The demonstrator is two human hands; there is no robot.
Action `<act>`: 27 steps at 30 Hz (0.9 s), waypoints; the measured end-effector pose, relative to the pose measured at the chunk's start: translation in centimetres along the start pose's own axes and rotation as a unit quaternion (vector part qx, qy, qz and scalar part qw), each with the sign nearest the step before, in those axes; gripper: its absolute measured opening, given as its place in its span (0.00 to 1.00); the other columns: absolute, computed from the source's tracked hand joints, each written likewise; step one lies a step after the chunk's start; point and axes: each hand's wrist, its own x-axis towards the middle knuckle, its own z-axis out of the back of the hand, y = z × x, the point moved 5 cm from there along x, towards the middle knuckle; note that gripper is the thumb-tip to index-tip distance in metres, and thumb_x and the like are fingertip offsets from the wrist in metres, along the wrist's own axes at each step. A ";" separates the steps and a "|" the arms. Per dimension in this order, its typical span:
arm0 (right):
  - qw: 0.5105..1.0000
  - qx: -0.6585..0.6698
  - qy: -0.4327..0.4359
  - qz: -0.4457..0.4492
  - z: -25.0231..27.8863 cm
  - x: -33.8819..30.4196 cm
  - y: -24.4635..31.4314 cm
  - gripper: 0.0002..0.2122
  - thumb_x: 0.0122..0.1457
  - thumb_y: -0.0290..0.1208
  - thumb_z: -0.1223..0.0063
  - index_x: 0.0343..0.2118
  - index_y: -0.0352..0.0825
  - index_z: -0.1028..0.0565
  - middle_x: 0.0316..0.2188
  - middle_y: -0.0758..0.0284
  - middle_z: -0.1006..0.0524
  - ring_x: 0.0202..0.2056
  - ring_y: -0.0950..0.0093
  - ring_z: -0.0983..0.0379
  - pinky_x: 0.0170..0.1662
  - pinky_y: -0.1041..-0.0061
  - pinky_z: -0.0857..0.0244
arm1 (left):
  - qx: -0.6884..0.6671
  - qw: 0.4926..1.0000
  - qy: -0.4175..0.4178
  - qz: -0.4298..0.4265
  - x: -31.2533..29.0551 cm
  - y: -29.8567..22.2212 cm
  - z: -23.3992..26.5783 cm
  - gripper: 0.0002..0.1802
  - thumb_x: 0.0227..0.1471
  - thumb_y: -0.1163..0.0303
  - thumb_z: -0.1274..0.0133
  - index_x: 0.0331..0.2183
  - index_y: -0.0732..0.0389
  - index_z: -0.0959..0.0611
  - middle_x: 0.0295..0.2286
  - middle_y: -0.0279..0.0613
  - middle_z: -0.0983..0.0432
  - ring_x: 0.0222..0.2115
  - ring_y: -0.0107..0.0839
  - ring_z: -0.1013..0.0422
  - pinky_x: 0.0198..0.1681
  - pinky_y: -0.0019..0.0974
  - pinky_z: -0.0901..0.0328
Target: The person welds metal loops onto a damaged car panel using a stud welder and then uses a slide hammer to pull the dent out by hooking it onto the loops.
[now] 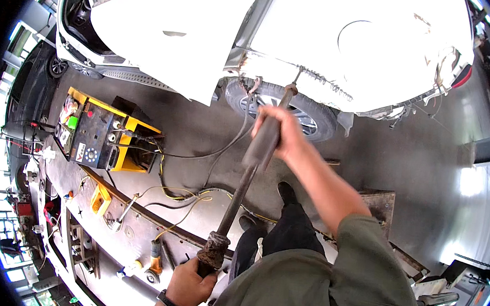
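Note:
A long slide hammer point(240, 196) runs from near my body up to a white car point(354, 40). My left hand point(191, 282), with a dark wristband, is closed at its near end, just below a rough brown grip. My right hand point(279, 130) is wrapped round the dark sliding weight on the rod and looks slightly blurred. The rod's far tip meets a row of wavy metal wire point(329, 86) along the rear wheel arch; how it is hooked there is too small to tell. Left of it, a cable clamp point(255, 85) sits at the arch's edge, above the wheel point(313, 123).
A yellow-and-black machine on the left point(118, 153) feeds cables across the floor. Near my left hand, a yellow angle grinder point(155, 263) lies on a metal bench frame point(141, 207). My feet stand between frame and car. A dark car point(28, 84) is at far left.

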 end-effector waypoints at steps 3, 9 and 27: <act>0.991 0.122 -0.051 0.003 3.0 3.7 2.0 0.09 0.59 0.35 0.44 0.33 0.35 0.28 0.24 0.62 0.24 0.26 0.68 0.24 0.34 0.67 0.26 | 0.028 0.999 0.015 0.013 0.1 0.1 -0.1 0.15 0.49 0.67 0.43 0.38 0.67 0.18 0.26 0.53 0.18 0.30 0.48 0.20 0.36 0.42 0.28; 0.982 0.160 -0.062 -0.078 -4.4 -9.8 -13.3 0.15 0.59 0.44 0.41 0.39 0.37 0.23 0.32 0.61 0.19 0.34 0.65 0.21 0.39 0.62 0.26 | -0.025 0.998 0.032 0.047 0.1 2.1 -0.9 0.15 0.48 0.65 0.43 0.37 0.64 0.19 0.26 0.57 0.20 0.30 0.57 0.22 0.34 0.47 0.28; 0.964 0.232 0.003 -0.130 -5.0 -8.5 -13.4 0.11 0.65 0.42 0.44 0.38 0.40 0.29 0.33 0.67 0.24 0.38 0.69 0.25 0.46 0.64 0.30 | -0.019 0.998 0.046 0.033 1.1 2.8 -0.5 0.13 0.54 0.68 0.44 0.42 0.61 0.20 0.26 0.40 0.21 0.28 0.32 0.25 0.33 0.38 0.32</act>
